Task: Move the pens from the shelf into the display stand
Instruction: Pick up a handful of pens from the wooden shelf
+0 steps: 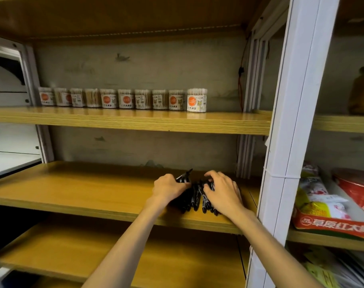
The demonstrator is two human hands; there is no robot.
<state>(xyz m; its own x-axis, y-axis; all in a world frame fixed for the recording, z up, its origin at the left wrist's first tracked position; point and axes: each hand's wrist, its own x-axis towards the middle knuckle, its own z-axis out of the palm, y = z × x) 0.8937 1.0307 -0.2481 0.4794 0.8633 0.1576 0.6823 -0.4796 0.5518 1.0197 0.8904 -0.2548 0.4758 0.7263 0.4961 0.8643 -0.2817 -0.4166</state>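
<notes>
Both hands work the black pens (195,196) on the shelf (77,190): left hand (168,188) gripping some, right hand (222,192) curled over the pile.

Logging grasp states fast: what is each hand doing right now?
Left hand: fingers curled round a few black pens, gripping them.
Right hand: fingers curled over the pile of pens on the shelf, gathering them.

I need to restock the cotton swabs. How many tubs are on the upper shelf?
10, in one row along the back of the upper shelf: the cotton swab tubs run from the left post to just right of centre, the rightmost standing slightly forward. None seems hidden.
</notes>
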